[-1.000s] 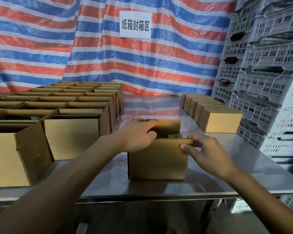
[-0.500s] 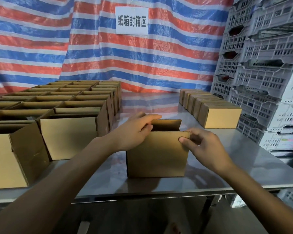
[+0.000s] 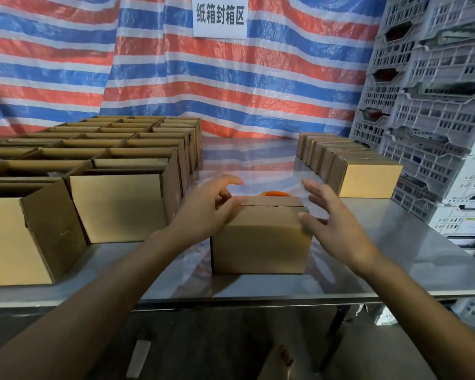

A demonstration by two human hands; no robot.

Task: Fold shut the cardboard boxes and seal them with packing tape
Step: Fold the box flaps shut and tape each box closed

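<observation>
The cardboard box (image 3: 261, 238) is small, plain and brown. Its top flaps are folded down flat, and a dark seam runs along the top just behind the front face. No tape can be made out on it. It stands near the front edge of the steel table (image 3: 395, 259), about midway along that edge, with its broad face towards the camera.

The left hand (image 3: 206, 211) is at the box's upper left corner. Its thumb lies on the top flap there, and its fingers are loosely bent, with the forefinger stretched out above the lid, holding nothing. The right hand (image 3: 336, 229) is spread wide beside the upper right corner. Its thumb tip touches or nearly touches the box's right edge, and its fingers are straight and raised clear of the lid.

An orange object (image 3: 274, 193) shows just over the box's far edge. Most of it is hidden, so I cannot tell what it is.

Open boxes (image 3: 115, 207) crowd the table's left side in rows, cut off by the frame edge. A row of closed boxes (image 3: 368, 181) runs towards the far right corner. Grey plastic crates (image 3: 436, 111) are stacked to the right of the table. A striped tarpaulin (image 3: 162, 78) with a white sign (image 3: 220, 17) hangs behind.
</observation>
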